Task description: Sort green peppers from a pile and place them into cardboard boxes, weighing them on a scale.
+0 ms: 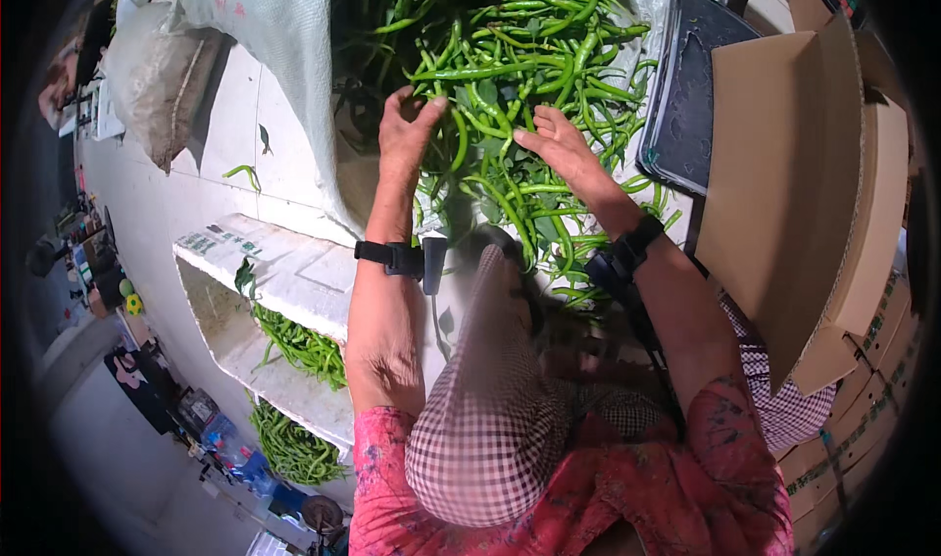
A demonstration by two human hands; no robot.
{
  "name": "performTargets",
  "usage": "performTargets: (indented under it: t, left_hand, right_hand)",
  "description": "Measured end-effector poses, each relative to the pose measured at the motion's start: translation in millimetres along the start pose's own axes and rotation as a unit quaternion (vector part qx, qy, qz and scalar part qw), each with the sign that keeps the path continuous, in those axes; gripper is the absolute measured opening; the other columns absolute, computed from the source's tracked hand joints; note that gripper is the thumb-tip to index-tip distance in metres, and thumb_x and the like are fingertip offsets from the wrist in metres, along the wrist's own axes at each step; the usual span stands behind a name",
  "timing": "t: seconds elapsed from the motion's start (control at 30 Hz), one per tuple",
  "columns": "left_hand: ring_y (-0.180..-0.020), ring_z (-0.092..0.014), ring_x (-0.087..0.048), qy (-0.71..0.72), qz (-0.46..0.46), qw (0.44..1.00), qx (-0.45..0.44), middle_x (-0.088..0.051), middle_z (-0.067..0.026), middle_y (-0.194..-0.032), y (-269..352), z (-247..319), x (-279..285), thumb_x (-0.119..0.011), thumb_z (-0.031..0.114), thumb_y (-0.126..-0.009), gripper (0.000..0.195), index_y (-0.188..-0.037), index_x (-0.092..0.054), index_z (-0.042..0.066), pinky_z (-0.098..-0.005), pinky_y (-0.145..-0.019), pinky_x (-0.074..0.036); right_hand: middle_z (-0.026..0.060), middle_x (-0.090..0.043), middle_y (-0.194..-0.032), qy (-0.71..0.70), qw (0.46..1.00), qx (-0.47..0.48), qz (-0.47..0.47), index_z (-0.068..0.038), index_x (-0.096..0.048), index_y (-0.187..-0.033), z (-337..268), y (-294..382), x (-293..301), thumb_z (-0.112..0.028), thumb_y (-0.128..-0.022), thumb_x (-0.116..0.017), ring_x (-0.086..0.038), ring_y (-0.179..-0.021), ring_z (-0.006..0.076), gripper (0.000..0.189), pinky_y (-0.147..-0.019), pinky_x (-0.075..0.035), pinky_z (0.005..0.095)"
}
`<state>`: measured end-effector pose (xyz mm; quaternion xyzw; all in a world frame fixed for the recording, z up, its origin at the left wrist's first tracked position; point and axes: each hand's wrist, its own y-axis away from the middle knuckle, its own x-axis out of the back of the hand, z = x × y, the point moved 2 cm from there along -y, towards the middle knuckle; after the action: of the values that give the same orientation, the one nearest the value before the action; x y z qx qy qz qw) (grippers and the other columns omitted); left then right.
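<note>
Long green chili peppers (514, 70), mixed with some leaves, lie in a large heap before me, partly on and in a white woven sack (294, 34). At the left edge of the heap is my left hand (413, 126), its thumb and fingers apart, with nothing plainly held. My right hand (560, 148) reaches over the middle of the heap, palm turned inward, its thumb tip beside a pepper; whether it touches that pepper cannot be told. Straps with small devices sit round both forearms.
A white foam box (272, 262) with green peppers lies at the left, more peppers (294, 442) behind it. An open cardboard box (772, 188) and a dark worn panel (687, 85) stand right. A filled sack (158, 85) is upper left; a loose pepper (242, 175) lies on the floor.
</note>
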<state>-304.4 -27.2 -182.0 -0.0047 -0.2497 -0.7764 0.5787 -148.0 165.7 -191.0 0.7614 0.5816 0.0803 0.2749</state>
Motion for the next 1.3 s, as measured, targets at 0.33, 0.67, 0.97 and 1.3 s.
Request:
performTargets:
  t: [0.33,0.67,0.97,1.3]
  left_hand:
    - [-0.115,-0.028,-0.055,-0.068,-0.004,0.998,0.016,-0.055,-0.023,-0.127,15,-7,-47,-0.074,0.024,-0.073,0.086,-0.141,-0.03,-0.004,-0.0335,-0.1,-0.041]
    - [-0.095,-0.014,-0.06,0.192,-0.116,0.975,-0.006,-0.06,-0.007,-0.112,107,72,-27,-0.059,0.024,-0.093,0.046,-0.131,-0.046,0.001,-0.0276,-0.08,-0.05]
    - [-0.093,-0.013,-0.06,0.122,-0.095,0.981,0.12,-0.061,-0.0077,-0.106,125,-59,-10,-0.061,0.014,-0.09,0.054,-0.139,-0.04,0.001,-0.0272,-0.075,-0.052]
    - [-0.109,-0.025,-0.055,-0.022,0.033,0.998,0.051,-0.059,-0.0182,-0.116,169,-73,-1,-0.068,0.015,-0.084,0.055,-0.129,-0.047,-0.008,-0.0338,-0.097,-0.041]
  right_hand:
    - [0.0149,-0.052,-0.13,-0.047,0.992,-0.058,-0.103,-0.001,-0.048,-0.134,-30,-22,-12,-0.038,-0.083,-0.071,-0.048,-0.121,0.0202,0.067,-0.103,-0.034,0.0316]
    - [0.0083,-0.064,-0.101,0.049,0.978,-0.061,-0.194,0.001,-0.055,-0.115,-111,56,-13,-0.031,-0.084,-0.07,-0.058,-0.086,0.0112,0.048,-0.075,-0.046,0.0264]
    - [0.0099,-0.061,-0.112,-0.021,0.99,-0.14,0.012,-0.003,-0.045,-0.125,10,44,63,-0.033,-0.097,-0.051,-0.061,-0.083,0.0138,0.041,-0.06,-0.045,0.0231]
    - [0.0063,-0.054,-0.12,-0.139,0.983,-0.11,0.054,-0.001,-0.035,-0.139,31,59,68,-0.032,-0.099,-0.05,-0.057,-0.104,0.0151,0.053,-0.087,-0.044,0.0274]
